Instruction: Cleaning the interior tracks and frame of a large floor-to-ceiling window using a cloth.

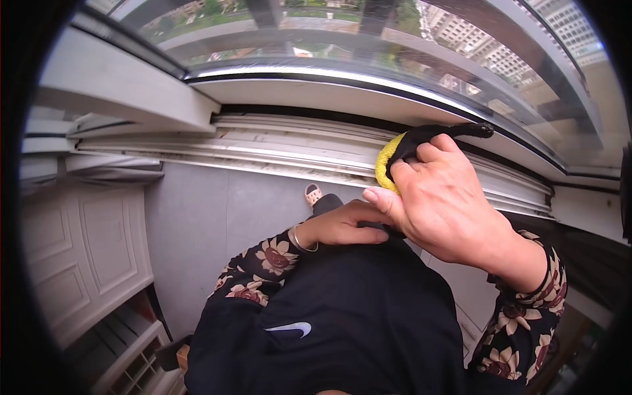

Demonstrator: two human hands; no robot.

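My right hand (pixel 439 197) is closed on a black and yellow cloth (pixel 389 160), pressed on the white sliding-window track (pixel 296 150) at the right of centre. One dark end of the cloth sticks out to the right, against the inner window frame. Dark dirt marks show along the grooves of the track. My left hand (pixel 345 224), with a silver bangle at the wrist, lies in front of my body just below the track. Its fingertips are partly behind my right hand, and whether it holds anything is unclear.
Beyond the track stands the window glass (pixel 306 44), with railings and buildings outside. A white panelled cabinet (pixel 89 237) is at the left, above an open shelf. Grey floor tiles (pixel 192 222) lie below the track, where my foot in a pink clog (pixel 312 194) shows.
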